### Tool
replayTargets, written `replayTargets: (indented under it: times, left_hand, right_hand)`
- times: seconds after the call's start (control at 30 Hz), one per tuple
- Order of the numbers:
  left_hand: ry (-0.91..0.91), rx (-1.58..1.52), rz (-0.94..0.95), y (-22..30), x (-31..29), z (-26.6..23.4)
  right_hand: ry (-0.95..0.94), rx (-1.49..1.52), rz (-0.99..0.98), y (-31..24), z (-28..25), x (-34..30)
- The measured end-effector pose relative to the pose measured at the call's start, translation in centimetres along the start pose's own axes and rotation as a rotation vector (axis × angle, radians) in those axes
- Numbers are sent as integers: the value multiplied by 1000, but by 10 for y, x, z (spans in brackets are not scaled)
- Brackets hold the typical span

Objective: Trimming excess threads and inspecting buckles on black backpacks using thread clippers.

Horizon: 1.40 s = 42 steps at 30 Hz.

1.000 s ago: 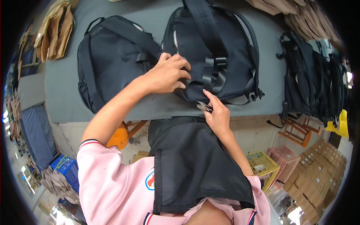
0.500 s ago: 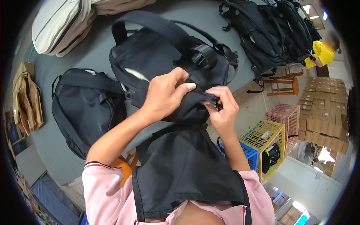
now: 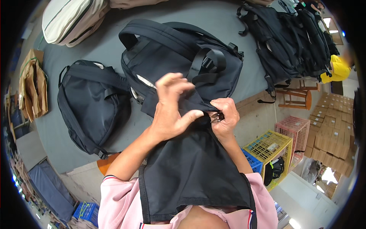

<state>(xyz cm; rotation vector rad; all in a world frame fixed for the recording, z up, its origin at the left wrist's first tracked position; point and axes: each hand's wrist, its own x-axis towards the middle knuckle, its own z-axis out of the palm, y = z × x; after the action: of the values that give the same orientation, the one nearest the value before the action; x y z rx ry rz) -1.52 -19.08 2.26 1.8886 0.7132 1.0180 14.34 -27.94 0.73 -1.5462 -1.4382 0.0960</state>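
Note:
A black backpack (image 3: 160, 53) lies on the grey table in front of me, its straps and black buckle on top. My left hand (image 3: 171, 108) is over its near edge, fingers raised and spread, slightly blurred, thumb stretched toward the right hand. Thumb and forefinger of my right hand (image 3: 225, 116) pinch the near right edge of that backpack. Within the curled fingers of the same hand sits a small dark metal tool (image 3: 216, 117), which looks like thread snips; its handle end is hidden. A white strip (image 3: 146, 81) shows along the backpack's left side.
A second black backpack (image 3: 91, 107) lies to the left on the grey table (image 3: 103, 45). Pale bags (image 3: 70, 21) are at the far left, more black backpacks (image 3: 284, 42) far right. Beyond the right edge are a wooden stool (image 3: 297, 98), plastic crates (image 3: 267, 147), stacked cartons (image 3: 335, 129) and a person in yellow (image 3: 337, 68).
My left hand has come off the fabric, and its fingers have opened and lifted. The right hand keeps its pinch at the edge, with the dark tool now showing more. The whole view has shifted slightly.

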Motion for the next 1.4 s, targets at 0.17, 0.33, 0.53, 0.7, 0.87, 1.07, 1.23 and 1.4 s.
replayTargets:
  times: [0.17, 0.33, 0.53, 0.7, 0.87, 1.07, 1.23, 1.4]
  left_hand:
    - [-168, 77, 134, -2, 6, 3]
    - [-146, 148, 60, 0, 7, 16]
    - [155, 112, 55, -19, 3, 38]
    - [147, 126, 254, -20, 2, 35]
    - [136, 147, 347, -19, 6, 36]
    - [100, 193, 316, -17, 10, 28]
    - [92, 156, 337, -16, 12, 26]
    - [74, 190, 295, -14, 11, 25]
  right_hand:
    - [17, 58, 2, 5, -6, 6]
    - [-6, 76, 20, 9, -9, 13]
    - [40, 227, 348, -3, 1, 12]
    - [-148, 361, 551, -2, -23, 7]
    - [-292, 72, 329, -7, -50, 43]
    - [-504, -357, -115, -24, -66, 77]
    - [-620, -444, -248, -27, -66, 87]
    - [-626, -500, -374, -23, -65, 92]
